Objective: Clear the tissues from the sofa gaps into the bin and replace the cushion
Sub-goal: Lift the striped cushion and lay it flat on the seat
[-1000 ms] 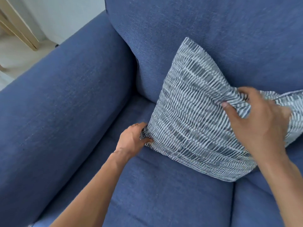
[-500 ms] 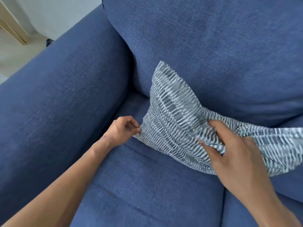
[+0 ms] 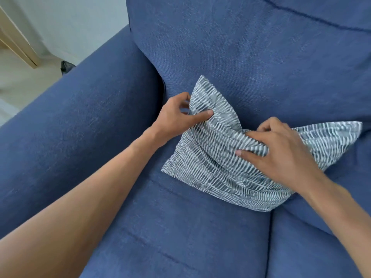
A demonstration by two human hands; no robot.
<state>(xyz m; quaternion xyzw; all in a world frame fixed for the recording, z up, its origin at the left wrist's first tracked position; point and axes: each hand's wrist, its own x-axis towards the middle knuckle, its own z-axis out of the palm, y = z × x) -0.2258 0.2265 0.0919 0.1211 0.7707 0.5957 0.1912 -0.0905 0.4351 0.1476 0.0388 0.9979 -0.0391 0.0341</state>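
A grey and white striped cushion (image 3: 216, 169) lies on the blue sofa seat (image 3: 170, 227), its top edge leaning on the backrest (image 3: 251, 57). My left hand (image 3: 176, 115) pinches the cushion's upper left edge between thumb and fingers. My right hand (image 3: 281, 153) grips a bunch of the cover at the middle of the top edge. No tissue and no bin are visible. The gap along the backrest sits behind the cushion and is hidden.
The wide blue armrest (image 3: 70, 127) runs along the left. A seam between two seat cushions (image 3: 270, 237) runs down at the lower right. Pale floor (image 3: 20, 81), a wooden leg (image 3: 18, 43) and a small dark object (image 3: 67, 67) lie beyond the armrest.
The cushion has come down from standing against the backrest to lying lower on the seat. My left hand shifted from the lower corner up to the top left edge. My right hand stayed gripping.
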